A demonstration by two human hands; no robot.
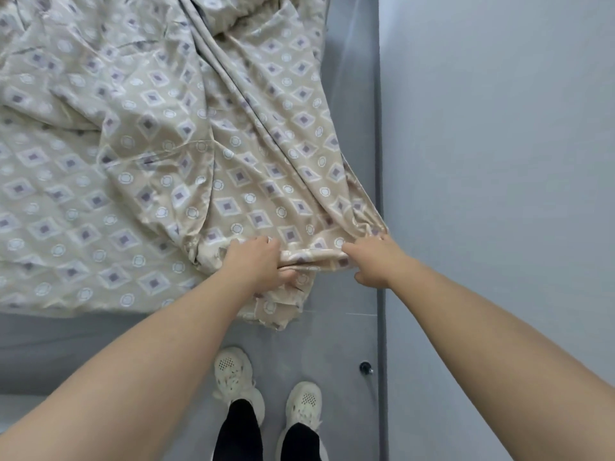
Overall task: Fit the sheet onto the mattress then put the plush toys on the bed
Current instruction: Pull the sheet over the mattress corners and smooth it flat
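Observation:
A beige sheet (143,154) with purple diamonds and white circles lies crumpled over the bed, and one corner hangs off the near right end. My left hand (256,264) grips a bunched fold of the sheet's hem. My right hand (376,261) grips the same hem a little to the right, fingers curled into the cloth. The hem stretches taut between both hands. A strip of grey mattress (66,347) shows below the sheet's near edge. No plush toys are in view.
A pale grey wall (499,161) runs along the right, close to the bed's end. A narrow strip of grey floor (346,344) lies between bed and wall, where my white shoes (266,387) stand. A small black doorstop (365,367) sits by the wall's base.

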